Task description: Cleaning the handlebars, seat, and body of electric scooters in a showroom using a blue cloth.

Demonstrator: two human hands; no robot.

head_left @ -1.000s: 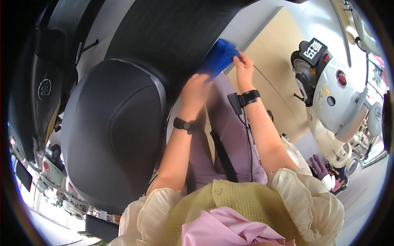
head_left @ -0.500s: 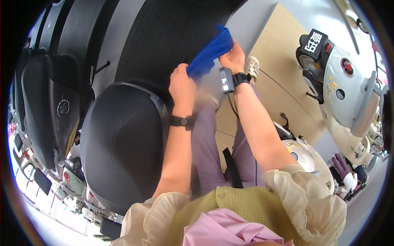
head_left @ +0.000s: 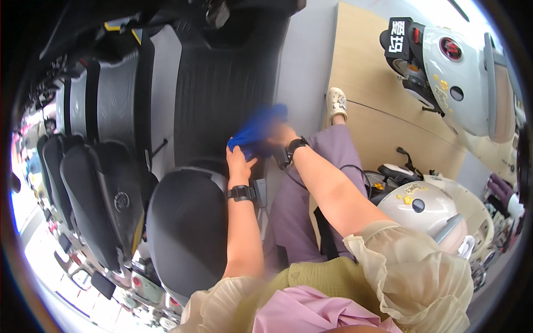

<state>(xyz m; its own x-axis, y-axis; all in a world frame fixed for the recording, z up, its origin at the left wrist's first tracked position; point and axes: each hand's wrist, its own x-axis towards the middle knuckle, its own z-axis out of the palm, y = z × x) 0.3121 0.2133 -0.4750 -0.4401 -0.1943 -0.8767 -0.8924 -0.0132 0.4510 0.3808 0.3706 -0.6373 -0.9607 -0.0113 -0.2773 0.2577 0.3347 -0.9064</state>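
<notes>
"Blue cloth (head_left: pixel 250 132): position?"
"Over the edge of the scooter floor (head_left: pixel 222 94). Left hand (head_left: pixel 237 162) pinches one end; right hand (head_left: pixel 282 135) fingers (motion-blurred), cannot tell."
"Change?"
"Hands now closer, so cloth is bunched, not taut."

The cream sleeves (head_left: pixel 413 266) are ruffled, the trousers (head_left: pixel 340 149) purple

tan panelled floor (head_left: pixel 366 66) | grey strip (head_left: pixel 302 61) beside it | white glare (head_left: pixel 41 266) lower left

matt cloth (head_left: pixel 251 131), smooth seat (head_left: pixel 189 230), glossy scooter (head_left: pixel 430 201)
</notes>
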